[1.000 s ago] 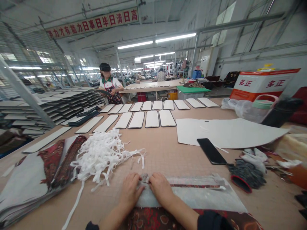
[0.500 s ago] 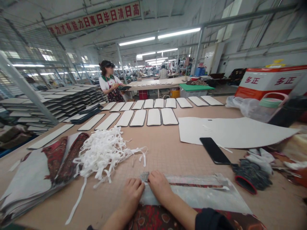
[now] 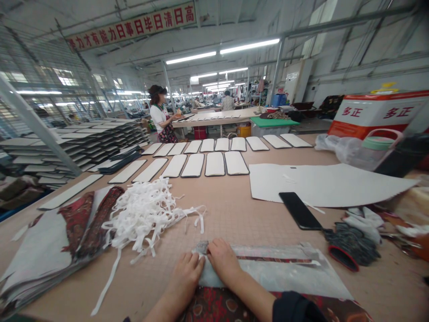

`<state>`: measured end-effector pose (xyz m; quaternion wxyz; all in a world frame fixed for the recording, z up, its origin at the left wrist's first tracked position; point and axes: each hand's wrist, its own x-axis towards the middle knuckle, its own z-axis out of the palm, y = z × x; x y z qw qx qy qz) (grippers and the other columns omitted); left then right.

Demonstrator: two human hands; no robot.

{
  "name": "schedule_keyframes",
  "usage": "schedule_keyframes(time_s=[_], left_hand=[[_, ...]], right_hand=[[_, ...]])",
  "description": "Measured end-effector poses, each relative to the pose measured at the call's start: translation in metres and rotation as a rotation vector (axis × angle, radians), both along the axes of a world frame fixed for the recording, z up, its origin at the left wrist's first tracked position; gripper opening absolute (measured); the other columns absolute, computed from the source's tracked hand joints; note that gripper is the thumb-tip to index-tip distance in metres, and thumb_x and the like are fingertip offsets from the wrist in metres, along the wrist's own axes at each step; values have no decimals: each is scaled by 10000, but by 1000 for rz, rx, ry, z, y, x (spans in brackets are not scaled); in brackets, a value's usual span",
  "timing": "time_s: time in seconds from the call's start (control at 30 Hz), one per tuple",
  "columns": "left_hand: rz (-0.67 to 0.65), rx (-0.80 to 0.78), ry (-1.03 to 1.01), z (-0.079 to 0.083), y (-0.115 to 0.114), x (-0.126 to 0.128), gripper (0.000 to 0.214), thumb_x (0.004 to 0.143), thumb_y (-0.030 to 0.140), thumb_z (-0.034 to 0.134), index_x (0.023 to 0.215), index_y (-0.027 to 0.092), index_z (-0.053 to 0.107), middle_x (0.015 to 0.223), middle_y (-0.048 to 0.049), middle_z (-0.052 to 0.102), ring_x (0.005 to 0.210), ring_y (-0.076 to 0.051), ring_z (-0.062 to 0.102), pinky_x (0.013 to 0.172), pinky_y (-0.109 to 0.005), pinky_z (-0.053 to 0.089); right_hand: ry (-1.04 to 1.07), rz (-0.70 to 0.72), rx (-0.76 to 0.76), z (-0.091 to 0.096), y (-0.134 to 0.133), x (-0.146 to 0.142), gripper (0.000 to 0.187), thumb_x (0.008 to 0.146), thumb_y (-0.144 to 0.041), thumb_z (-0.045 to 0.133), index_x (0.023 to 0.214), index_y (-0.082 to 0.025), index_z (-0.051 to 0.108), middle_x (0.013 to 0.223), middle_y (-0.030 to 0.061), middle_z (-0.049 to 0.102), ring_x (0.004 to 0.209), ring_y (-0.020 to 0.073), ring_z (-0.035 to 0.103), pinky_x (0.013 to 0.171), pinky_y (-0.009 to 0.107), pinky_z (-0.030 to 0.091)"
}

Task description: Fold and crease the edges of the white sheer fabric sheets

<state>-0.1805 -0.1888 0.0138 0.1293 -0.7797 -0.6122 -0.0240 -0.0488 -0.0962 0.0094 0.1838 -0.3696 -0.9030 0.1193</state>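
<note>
Fingers (image 3: pixel 214 248) of both hands curl down onto a folded edge of a pale padded panel (image 3: pixel 278 277), lower centre of the frame; whether they pinch it or only press, cannot tell. Left hand (image 3: pixel 184 279) and right hand (image 3: pixel 223 264) sit almost touching. Panel lies over red-patterned fabric (image 3: pixel 214 302) on the desk (image 3: pixel 228 214). Even pressure from both hands would likely keep the fold straight. Just left, a tangle of white tape (image 3: pixel 144 214); to the right, a black phone (image 3: pixel 298 211) and dark gloves (image 3: pixel 351 243). Rows of white panels (image 3: pixel 214 164) fill the middle of the frame.
</note>
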Motion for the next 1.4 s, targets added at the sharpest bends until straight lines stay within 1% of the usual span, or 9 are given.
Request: schedule_keyframes(time_s=[0.2,0.4,0.57,0.7,0.87,1.0,1.07,1.2,1.4], left_hand=[[93,-28,-161,2,3,2,223,814,144,506,1012,186,602,893,-58,606,802,-199,554,717,-331,484],[258,-35,-507,5,11,-2,211,841,180,437,781,181,639,769,-32,597,766,-153,565,704,-267,467],[181,-19,-346,4,14,-3,246,827,158,460,1008,224,613,839,-28,614,796,-174,567,711,-304,461],[89,-22,-129,3,12,-3,234,827,188,504,1016,266,618,844,-25,614,762,-185,560,673,-316,444],[67,-33,-21,5,8,-2,308,801,143,534,1087,246,583,906,-46,612,796,-196,549,701,-332,440],[108,-62,-65,8,7,-1,329,808,131,503,1101,262,579,922,-49,606,811,-195,541,715,-330,435],[142,-77,-117,10,7,0,342,807,121,483,1094,275,586,924,-48,604,817,-196,542,723,-331,435],[184,-91,-274,11,7,0,335,801,127,434,1042,270,619,890,-47,600,813,-185,552,724,-308,437],[276,-17,-626,6,6,-3,264,794,219,431,997,182,595,922,-72,599,882,-199,557,797,-340,446]], right_hand=[[4,39,109,-6,-1,1,70,804,-155,541,751,-189,572,799,15,590,793,180,516,692,295,359],[21,240,325,-6,-5,11,21,804,-184,557,784,-190,556,789,7,574,768,181,494,661,316,351],[11,321,435,-6,-9,16,89,791,-212,581,861,-162,560,803,21,572,762,185,489,632,322,356],[-42,319,432,-1,-10,25,77,781,-197,588,838,-154,561,777,33,568,733,187,486,606,315,354],[-135,230,382,-5,1,81,56,767,-147,584,823,-150,587,794,47,586,742,194,501,629,317,370],[-233,97,318,-7,15,139,196,728,-49,568,885,-151,627,849,57,618,786,204,531,675,316,388],[-324,34,237,0,19,151,210,728,-25,538,857,-151,647,856,70,628,798,216,548,680,322,394],[-464,-11,43,28,18,124,216,753,-35,479,792,-132,669,847,117,635,822,240,569,664,325,398],[-234,128,-145,39,3,30,224,819,-131,422,882,-163,635,912,83,627,892,195,558,745,270,397]])
